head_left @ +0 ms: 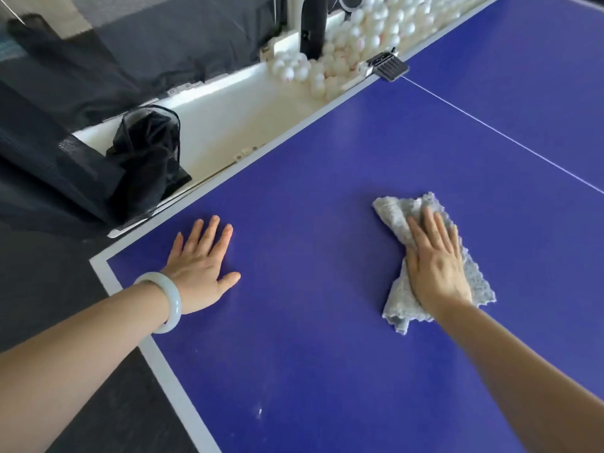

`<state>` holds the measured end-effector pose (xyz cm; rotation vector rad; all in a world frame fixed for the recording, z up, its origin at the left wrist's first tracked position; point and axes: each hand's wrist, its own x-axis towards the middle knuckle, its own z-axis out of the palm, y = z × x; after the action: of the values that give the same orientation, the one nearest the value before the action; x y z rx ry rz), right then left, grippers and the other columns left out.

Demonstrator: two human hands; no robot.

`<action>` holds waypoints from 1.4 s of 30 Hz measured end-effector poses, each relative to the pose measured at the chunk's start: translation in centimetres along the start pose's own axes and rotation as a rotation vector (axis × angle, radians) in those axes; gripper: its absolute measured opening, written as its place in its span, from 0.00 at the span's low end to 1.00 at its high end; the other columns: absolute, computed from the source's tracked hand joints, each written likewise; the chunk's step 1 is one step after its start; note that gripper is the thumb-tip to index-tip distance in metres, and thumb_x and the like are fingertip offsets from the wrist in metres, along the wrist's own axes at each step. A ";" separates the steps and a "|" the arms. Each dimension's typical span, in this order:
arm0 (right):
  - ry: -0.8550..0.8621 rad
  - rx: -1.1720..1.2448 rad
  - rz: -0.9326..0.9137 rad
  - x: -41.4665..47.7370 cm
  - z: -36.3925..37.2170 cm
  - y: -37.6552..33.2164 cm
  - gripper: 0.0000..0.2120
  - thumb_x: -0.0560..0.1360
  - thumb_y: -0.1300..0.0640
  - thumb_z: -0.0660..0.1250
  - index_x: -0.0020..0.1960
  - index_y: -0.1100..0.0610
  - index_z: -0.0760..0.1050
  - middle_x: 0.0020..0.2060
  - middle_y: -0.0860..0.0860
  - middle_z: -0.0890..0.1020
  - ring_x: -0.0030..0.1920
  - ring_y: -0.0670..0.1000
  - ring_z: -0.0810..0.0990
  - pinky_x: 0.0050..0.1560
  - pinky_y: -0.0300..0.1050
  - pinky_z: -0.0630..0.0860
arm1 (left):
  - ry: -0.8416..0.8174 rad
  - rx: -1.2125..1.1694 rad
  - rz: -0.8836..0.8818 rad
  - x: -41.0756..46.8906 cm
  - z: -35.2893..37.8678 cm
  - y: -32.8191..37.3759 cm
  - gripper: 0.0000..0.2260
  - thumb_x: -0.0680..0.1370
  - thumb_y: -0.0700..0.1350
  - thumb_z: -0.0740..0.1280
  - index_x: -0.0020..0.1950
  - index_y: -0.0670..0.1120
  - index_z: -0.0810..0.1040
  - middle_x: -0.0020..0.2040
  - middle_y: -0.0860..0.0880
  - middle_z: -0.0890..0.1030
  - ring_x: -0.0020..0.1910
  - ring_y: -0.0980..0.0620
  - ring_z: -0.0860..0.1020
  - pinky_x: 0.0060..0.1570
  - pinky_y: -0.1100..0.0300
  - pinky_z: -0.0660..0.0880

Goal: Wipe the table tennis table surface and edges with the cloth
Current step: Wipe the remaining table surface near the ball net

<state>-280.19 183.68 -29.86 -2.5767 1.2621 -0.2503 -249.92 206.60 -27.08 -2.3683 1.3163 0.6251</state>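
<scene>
Your right hand (438, 263) presses flat on the grey cloth (392, 214), fingers straight and close together, pointing away from you and slightly left, the arm reaching in from the lower right corner. The cloth lies crumpled on the blue table (327, 354), right of the middle of the view and just short of the thin white line (506, 136) that crosses the top. Its frayed edges show beyond your fingertips, to the right of your palm and below your wrist; the part under the hand is hidden. Your left hand (202, 266) rests palm down on bare table near the corner, fingers spread and straight, thumb out to the right, holding nothing. A pale bracelet (170, 299) sits on that wrist, and the forearm crosses the white border (170, 380) at the table's near-left edge. The two hands are well apart. Beyond the far-left edge a white tray (222, 112) runs alongside the table, with a heap of white balls (369, 31) at its far end and a bundle of black net (147, 152) at its near end. A dark clamp (389, 65) grips the table's edge where the line meets it. A black post (313, 27) rises among the balls, its top cut off by the frame. Small pale specks (260, 412) mark the surface near the bottom; what they are cannot be made out. The table's right side and both elbows fall outside the frame.
</scene>
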 end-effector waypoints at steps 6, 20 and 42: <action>-0.011 -0.007 0.128 1.2 -0.3 -0.7 0.26 0.84 0.54 0.51 0.82 0.51 0.54 0.81 0.49 0.52 0.81 0.51 0.46 0.80 0.51 0.41 | -0.030 0.036 0.228 -1.4 0.0 7.8 0.47 0.74 0.75 0.50 0.75 0.52 0.25 0.73 0.48 0.21 0.75 0.42 0.27 0.74 0.36 0.37; 0.017 -0.037 0.276 -3.5 -3.3 7.9 0.27 0.84 0.55 0.54 0.81 0.54 0.54 0.81 0.52 0.54 0.81 0.53 0.48 0.80 0.52 0.43 | -0.080 0.052 0.164 -0.8 1.1 8.9 0.53 0.66 0.79 0.50 0.65 0.53 0.15 0.67 0.50 0.15 0.71 0.42 0.21 0.72 0.34 0.33; -0.079 0.034 -0.234 -12.7 2.4 -8.5 0.29 0.80 0.55 0.55 0.80 0.57 0.59 0.80 0.51 0.57 0.81 0.53 0.52 0.79 0.55 0.53 | -0.103 0.076 0.155 -1.1 0.5 9.0 0.51 0.71 0.76 0.56 0.67 0.54 0.17 0.70 0.49 0.17 0.71 0.42 0.22 0.72 0.35 0.33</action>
<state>-280.88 199.12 -30.08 -2.6757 0.9213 -0.2104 -258.25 203.15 -27.76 -2.1586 1.4610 0.7179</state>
